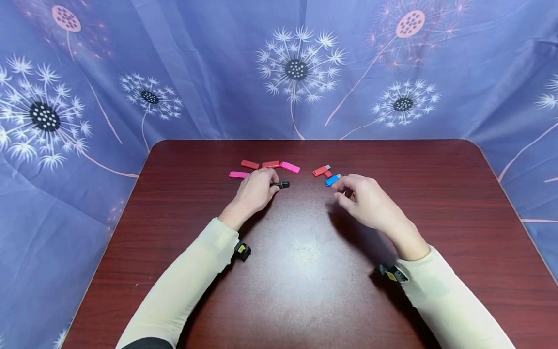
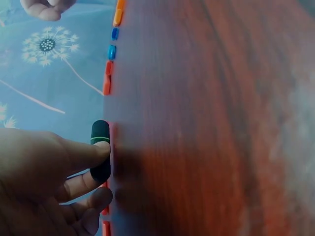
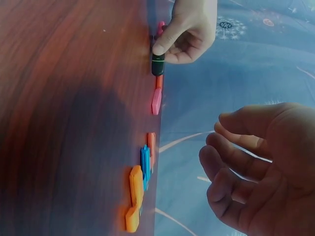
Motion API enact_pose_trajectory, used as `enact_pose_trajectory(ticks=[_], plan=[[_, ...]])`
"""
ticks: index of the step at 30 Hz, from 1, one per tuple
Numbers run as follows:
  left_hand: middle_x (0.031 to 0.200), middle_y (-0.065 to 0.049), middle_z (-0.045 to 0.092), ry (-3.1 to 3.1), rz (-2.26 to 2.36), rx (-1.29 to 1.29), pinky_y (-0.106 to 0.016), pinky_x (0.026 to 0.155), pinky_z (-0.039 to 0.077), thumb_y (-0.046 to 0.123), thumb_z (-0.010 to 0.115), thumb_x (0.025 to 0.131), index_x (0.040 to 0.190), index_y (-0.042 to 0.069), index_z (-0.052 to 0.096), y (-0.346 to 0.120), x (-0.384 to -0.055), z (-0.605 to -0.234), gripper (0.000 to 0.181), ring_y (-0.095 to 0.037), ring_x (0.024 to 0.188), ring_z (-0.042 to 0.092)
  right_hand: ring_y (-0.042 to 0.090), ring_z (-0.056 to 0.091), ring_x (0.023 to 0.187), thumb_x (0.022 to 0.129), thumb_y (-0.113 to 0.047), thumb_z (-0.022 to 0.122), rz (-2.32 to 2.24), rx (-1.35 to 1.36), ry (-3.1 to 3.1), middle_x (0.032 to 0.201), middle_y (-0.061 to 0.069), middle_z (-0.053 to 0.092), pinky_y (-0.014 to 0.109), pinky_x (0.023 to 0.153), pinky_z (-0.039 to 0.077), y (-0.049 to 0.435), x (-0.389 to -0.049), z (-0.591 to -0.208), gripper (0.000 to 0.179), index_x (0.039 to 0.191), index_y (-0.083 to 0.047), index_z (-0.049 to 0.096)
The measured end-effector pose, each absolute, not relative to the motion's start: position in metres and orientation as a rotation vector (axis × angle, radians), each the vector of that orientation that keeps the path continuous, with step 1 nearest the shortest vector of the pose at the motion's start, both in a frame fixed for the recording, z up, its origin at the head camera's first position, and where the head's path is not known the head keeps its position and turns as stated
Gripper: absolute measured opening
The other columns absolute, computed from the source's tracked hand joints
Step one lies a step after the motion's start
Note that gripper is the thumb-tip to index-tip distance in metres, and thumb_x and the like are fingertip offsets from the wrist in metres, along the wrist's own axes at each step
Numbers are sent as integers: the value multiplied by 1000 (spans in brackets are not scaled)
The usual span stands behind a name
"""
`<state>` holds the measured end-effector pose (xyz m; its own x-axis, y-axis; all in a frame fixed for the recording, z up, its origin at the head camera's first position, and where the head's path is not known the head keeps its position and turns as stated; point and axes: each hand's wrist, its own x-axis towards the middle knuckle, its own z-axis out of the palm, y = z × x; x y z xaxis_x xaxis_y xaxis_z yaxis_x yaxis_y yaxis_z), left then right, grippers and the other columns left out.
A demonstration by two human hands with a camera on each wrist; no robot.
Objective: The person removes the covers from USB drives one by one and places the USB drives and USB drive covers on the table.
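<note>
My left hand pinches a black USB stick with a thin green line around it, between thumb and fingers. In the head view the stick's end points right, low over the table. My right hand hovers with loosely bent fingers and holds nothing. By its fingertips in the head view lies a blue USB stick, with its metal plug showing. Just behind that is a red USB stick. Orange USB sticks lie below the right hand, mostly hidden by it in the head view.
Around the left hand lie a pink stick, a red stick, another red stick and a second pink stick. The dark red-brown table ends at a blue dandelion-print curtain.
</note>
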<state>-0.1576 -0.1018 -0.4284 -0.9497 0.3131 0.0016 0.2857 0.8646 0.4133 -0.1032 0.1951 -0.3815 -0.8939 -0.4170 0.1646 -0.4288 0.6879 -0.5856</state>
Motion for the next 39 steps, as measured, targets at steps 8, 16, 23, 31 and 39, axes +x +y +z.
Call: enact_pose_trajectory(ticks=[8,16,23,31,39], plan=[[104,-1,69,3000,670,563,-40,85,54,20,78,99,105,14,71,-98,-146,-418,11,-19,96,65,16,65,81,95,1,72,1035,813,-2794,105,7,74,41,73,57,185,-101,-384,15,107,-6,76],[103,-1,69,3032,724,710,-39,84,52,16,80,97,104,13,71,-91,-129,-403,12,-21,93,62,16,67,86,95,-2,75,996,882,-2722,100,5,72,40,74,56,179,-100,-387,19,114,-5,76],[97,-2,68,3054,765,886,-37,80,52,12,81,94,103,10,72,-83,-116,-393,13,-21,88,61,17,66,88,95,-6,78,969,912,-2689,103,5,72,36,71,53,174,-96,-387,24,119,-5,75],[95,-2,68,3054,836,1027,-35,77,51,8,83,92,103,9,71,-77,-101,-384,16,-20,84,58,21,69,90,96,-13,80,930,949,-2666,115,9,73,39,75,56,166,-92,-386,30,123,-3,74],[95,0,67,3069,864,1097,-36,79,51,8,83,91,101,10,71,-73,-90,-382,16,-21,85,60,18,71,89,95,-15,82,909,997,-2590,111,5,73,39,74,57,161,-89,-391,30,122,-6,75]])
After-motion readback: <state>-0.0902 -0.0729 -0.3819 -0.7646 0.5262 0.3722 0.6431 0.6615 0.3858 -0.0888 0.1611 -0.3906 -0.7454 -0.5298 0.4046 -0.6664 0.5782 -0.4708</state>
